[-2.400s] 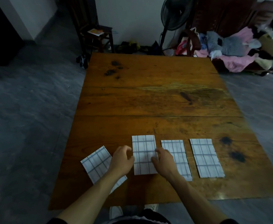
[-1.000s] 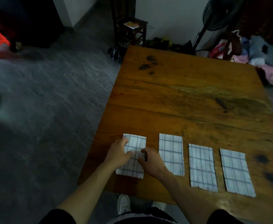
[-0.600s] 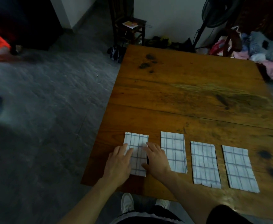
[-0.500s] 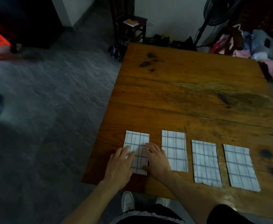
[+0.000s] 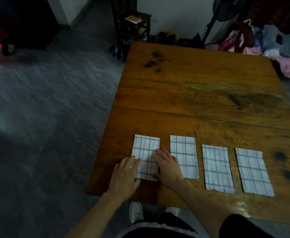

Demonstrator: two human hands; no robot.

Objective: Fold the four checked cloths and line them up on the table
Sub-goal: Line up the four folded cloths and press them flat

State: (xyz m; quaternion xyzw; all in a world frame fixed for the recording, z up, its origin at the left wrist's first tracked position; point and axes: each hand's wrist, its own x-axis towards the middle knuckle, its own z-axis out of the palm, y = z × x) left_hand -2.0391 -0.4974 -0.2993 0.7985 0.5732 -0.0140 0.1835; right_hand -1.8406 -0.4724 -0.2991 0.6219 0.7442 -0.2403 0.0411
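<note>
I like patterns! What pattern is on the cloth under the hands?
White with dark checked lines on the cloth, seen in the head view.

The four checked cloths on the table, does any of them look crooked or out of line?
Nothing stands out. All four folded cloths lie flat in a row near the table's front edge, with gaps between. The leftmost cloth sits under the left hand and right hand, whose straight fingers press it flat.

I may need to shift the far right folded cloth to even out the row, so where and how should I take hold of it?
Probably pinch the far right cloth at its near short edge, coming from the table's front side. It lies flat with that end nearest you and bare wood either side. Both hands are now on the leftmost cloth.
</note>
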